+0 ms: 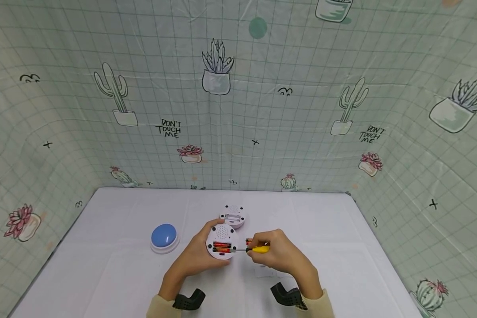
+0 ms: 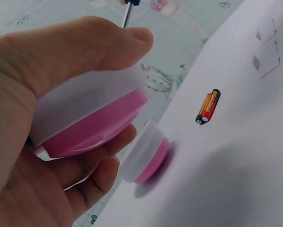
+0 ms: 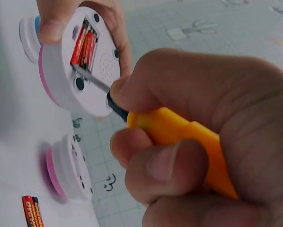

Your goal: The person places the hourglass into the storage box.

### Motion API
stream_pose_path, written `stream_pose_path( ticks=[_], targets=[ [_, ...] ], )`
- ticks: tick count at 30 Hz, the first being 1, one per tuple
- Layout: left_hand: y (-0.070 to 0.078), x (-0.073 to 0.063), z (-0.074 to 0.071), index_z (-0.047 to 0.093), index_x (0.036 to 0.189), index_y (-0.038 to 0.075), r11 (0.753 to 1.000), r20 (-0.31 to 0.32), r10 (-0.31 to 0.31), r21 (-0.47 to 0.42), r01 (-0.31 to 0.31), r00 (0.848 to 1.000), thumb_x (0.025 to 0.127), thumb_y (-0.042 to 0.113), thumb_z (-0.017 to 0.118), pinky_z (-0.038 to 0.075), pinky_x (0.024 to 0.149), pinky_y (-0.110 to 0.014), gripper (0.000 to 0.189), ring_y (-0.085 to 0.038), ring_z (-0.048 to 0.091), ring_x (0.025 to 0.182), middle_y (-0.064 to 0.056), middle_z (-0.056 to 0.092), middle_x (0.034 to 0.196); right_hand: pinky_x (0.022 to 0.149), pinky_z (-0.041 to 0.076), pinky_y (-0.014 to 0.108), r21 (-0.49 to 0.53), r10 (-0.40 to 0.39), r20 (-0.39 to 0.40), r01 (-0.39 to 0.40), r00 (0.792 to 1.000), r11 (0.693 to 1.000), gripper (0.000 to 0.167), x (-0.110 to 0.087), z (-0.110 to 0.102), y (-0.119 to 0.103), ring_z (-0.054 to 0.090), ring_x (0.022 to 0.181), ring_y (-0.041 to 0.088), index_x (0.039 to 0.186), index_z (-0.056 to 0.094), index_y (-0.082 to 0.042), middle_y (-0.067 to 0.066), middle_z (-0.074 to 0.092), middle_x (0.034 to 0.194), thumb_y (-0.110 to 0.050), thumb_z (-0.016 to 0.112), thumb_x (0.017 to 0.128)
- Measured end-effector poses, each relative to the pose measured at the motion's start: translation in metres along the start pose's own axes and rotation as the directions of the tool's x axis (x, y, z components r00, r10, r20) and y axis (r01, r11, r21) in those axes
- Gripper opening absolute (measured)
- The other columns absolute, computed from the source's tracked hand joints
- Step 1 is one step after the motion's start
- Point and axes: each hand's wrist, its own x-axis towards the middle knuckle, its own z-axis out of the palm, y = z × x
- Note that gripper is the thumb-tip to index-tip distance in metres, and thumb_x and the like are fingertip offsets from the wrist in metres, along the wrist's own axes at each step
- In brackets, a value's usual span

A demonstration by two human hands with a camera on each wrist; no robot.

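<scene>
My left hand (image 1: 194,254) grips a round white push-button device (image 1: 224,231) by its rim. Its vented underside faces up in the head view, while its pink dome (image 2: 99,127) shows in the left wrist view. Two red-and-black batteries (image 3: 84,47) lie side by side in its open compartment. Pinched in my right hand (image 1: 278,254) is a screwdriver with a yellow handle (image 3: 179,135). The metal shaft (image 3: 92,79) reaches to the end of one battery at the compartment's edge; exact contact at the tip is hard to tell.
A second pink-and-white button device (image 1: 233,211) lies bottom up behind, its compartment bare. Loose batteries (image 2: 208,107) rest on the white table near my right hand. Thin white pieces (image 1: 264,271) lie below that hand. On the left sits a blue-topped button (image 1: 164,235).
</scene>
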Motion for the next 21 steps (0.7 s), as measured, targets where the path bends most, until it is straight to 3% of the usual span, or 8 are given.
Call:
stream_pose_path(
  ticks=[9, 21],
  targets=[
    [-0.002, -0.001, -0.002, 0.036, 0.155, 0.014, 0.999, -0.060, -0.011, 0.044, 0.014, 0.998, 0.067, 0.009, 0.096, 0.053, 0.083, -0.025, 0.106, -0.022, 0.060, 0.105, -0.015, 0.056, 0.141, 0.063, 0.053, 0.019, -0.058, -0.058, -0.025, 0.057, 0.998, 0.997, 0.002, 0.004, 0.009, -0.006, 0.057, 0.069, 0.000, 0.088, 0.078, -0.012, 0.000, 0.077, 0.087, -0.011, 0.078, 0.087],
    [-0.002, -0.003, -0.007, 0.036, 0.155, 0.019, 1.000, -0.053, -0.007, 0.007, 0.007, 0.999, 0.068, 0.012, 0.096, 0.053, 0.082, -0.026, 0.106, -0.022, 0.060, 0.102, -0.015, 0.059, 0.134, 0.072, 0.055, 0.024, 0.059, 0.007, -0.047, -0.004, 0.999, 0.998, 0.006, 0.008, 0.012, 0.013, 0.064, 0.079, 0.006, 0.088, 0.080, -0.014, -0.005, 0.077, 0.090, -0.020, 0.080, 0.088]
  ],
)
